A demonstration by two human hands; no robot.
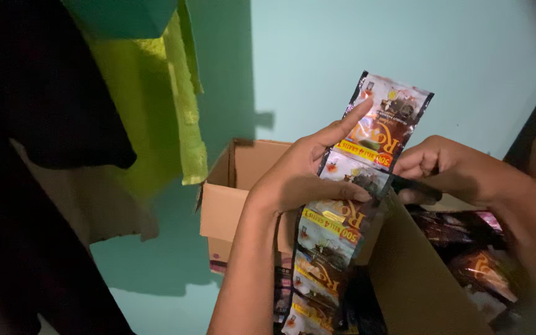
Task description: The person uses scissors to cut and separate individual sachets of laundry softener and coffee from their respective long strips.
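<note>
L hand [299,177] grasps a long strip of joined dark-brown foil sachets w/ yellow bands [348,205], held up roughly vertical over an open brown cardboard box [231,205]. Thumb lies across the strip's front near the seam below the 2nd sachet; index finger [348,121] stretches up along the left edge of the top sachet; other fingers are behind the strip, not visible. Above the grip the top sachet tilts a bit to the right, its upper edge free. Below the grip the strip hangs down past the L wrist and forearm, several more sachets in a chain, running off the bottom edge of view.

R hand [435,164] is just right of the grip, fingers curled shut around a small dark object [414,186] w/ its tip against the strip's right edge at the seam; can't tell what the object is. R forearm goes off to the lower right.

Under the R hand, right of the hanging strip: more dark glossy sachets [479,260] piled inside the box. Left of the grip, well apart: a yellow-green towel [184,93] hanging against a pale teal wall [342,43], dark cloth [51,93] beside it.
</note>
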